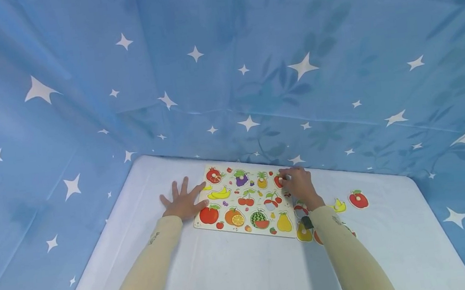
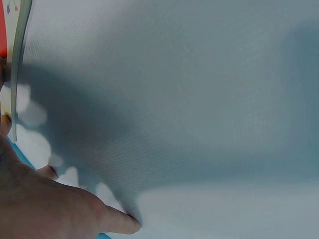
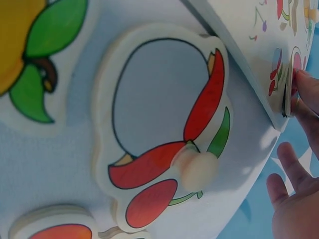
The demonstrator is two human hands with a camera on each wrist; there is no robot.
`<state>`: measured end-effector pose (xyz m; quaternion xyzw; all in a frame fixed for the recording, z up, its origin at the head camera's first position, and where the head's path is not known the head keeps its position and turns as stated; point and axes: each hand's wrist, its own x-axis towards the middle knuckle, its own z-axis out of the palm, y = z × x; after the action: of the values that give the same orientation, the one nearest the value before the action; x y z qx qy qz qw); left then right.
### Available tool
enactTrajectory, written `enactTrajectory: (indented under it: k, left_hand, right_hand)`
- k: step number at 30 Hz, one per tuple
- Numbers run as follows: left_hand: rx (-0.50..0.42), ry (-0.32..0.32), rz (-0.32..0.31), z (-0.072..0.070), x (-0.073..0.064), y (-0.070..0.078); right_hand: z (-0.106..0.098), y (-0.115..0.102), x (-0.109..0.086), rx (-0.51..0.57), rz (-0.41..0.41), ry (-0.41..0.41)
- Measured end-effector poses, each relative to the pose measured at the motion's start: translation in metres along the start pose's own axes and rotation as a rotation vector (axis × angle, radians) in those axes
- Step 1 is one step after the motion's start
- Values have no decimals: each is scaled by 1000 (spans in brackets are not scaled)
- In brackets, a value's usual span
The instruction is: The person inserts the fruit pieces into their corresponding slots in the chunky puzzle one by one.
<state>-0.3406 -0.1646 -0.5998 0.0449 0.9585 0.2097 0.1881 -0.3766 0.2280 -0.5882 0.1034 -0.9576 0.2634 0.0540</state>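
Note:
A white wooden fruit puzzle board (image 1: 243, 230) lies on the table near its back edge. My left hand (image 1: 182, 203) is spread at the board's left side, thumb and index finger touching its edge; the left wrist view shows part of this hand (image 2: 55, 206). At the board's upper right corner, my right hand (image 1: 299, 186) pinches a red fruit puzzle piece (image 1: 278, 181), which appears tilted against the board in the right wrist view. Pomegranate (image 1: 213, 176), grape (image 1: 241, 178) and pineapple (image 1: 262, 180) pieces sit along the board's top row.
Right of the board lie loose knobbed pieces: an apple (image 1: 358, 199), a banana (image 1: 339, 205), a pear (image 1: 304, 233) and a red pepper piece (image 3: 199, 114). My right forearm partly hides others. A blue star-patterned curtain (image 1: 224, 70) hangs behind the white table (image 1: 254, 275).

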Motion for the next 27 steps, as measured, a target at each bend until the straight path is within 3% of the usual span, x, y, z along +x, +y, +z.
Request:
enactTrajectory:
  k: [8, 18, 21, 27]
  left_hand:
    - [-7, 14, 2, -1, -1, 1]
    - [-3, 19, 6, -1, -2, 3]
    - [-2, 21, 8, 1, -1, 3]
    - [4, 4, 0, -4, -5, 4]
  right_hand:
    - [0, -2, -1, -6, 23, -11]
    - [1, -2, -2, -91, 28, -3]
    - [0, -1, -4, -75, 29, -32]
    - [-8, -7, -3, -51, 96, -181]
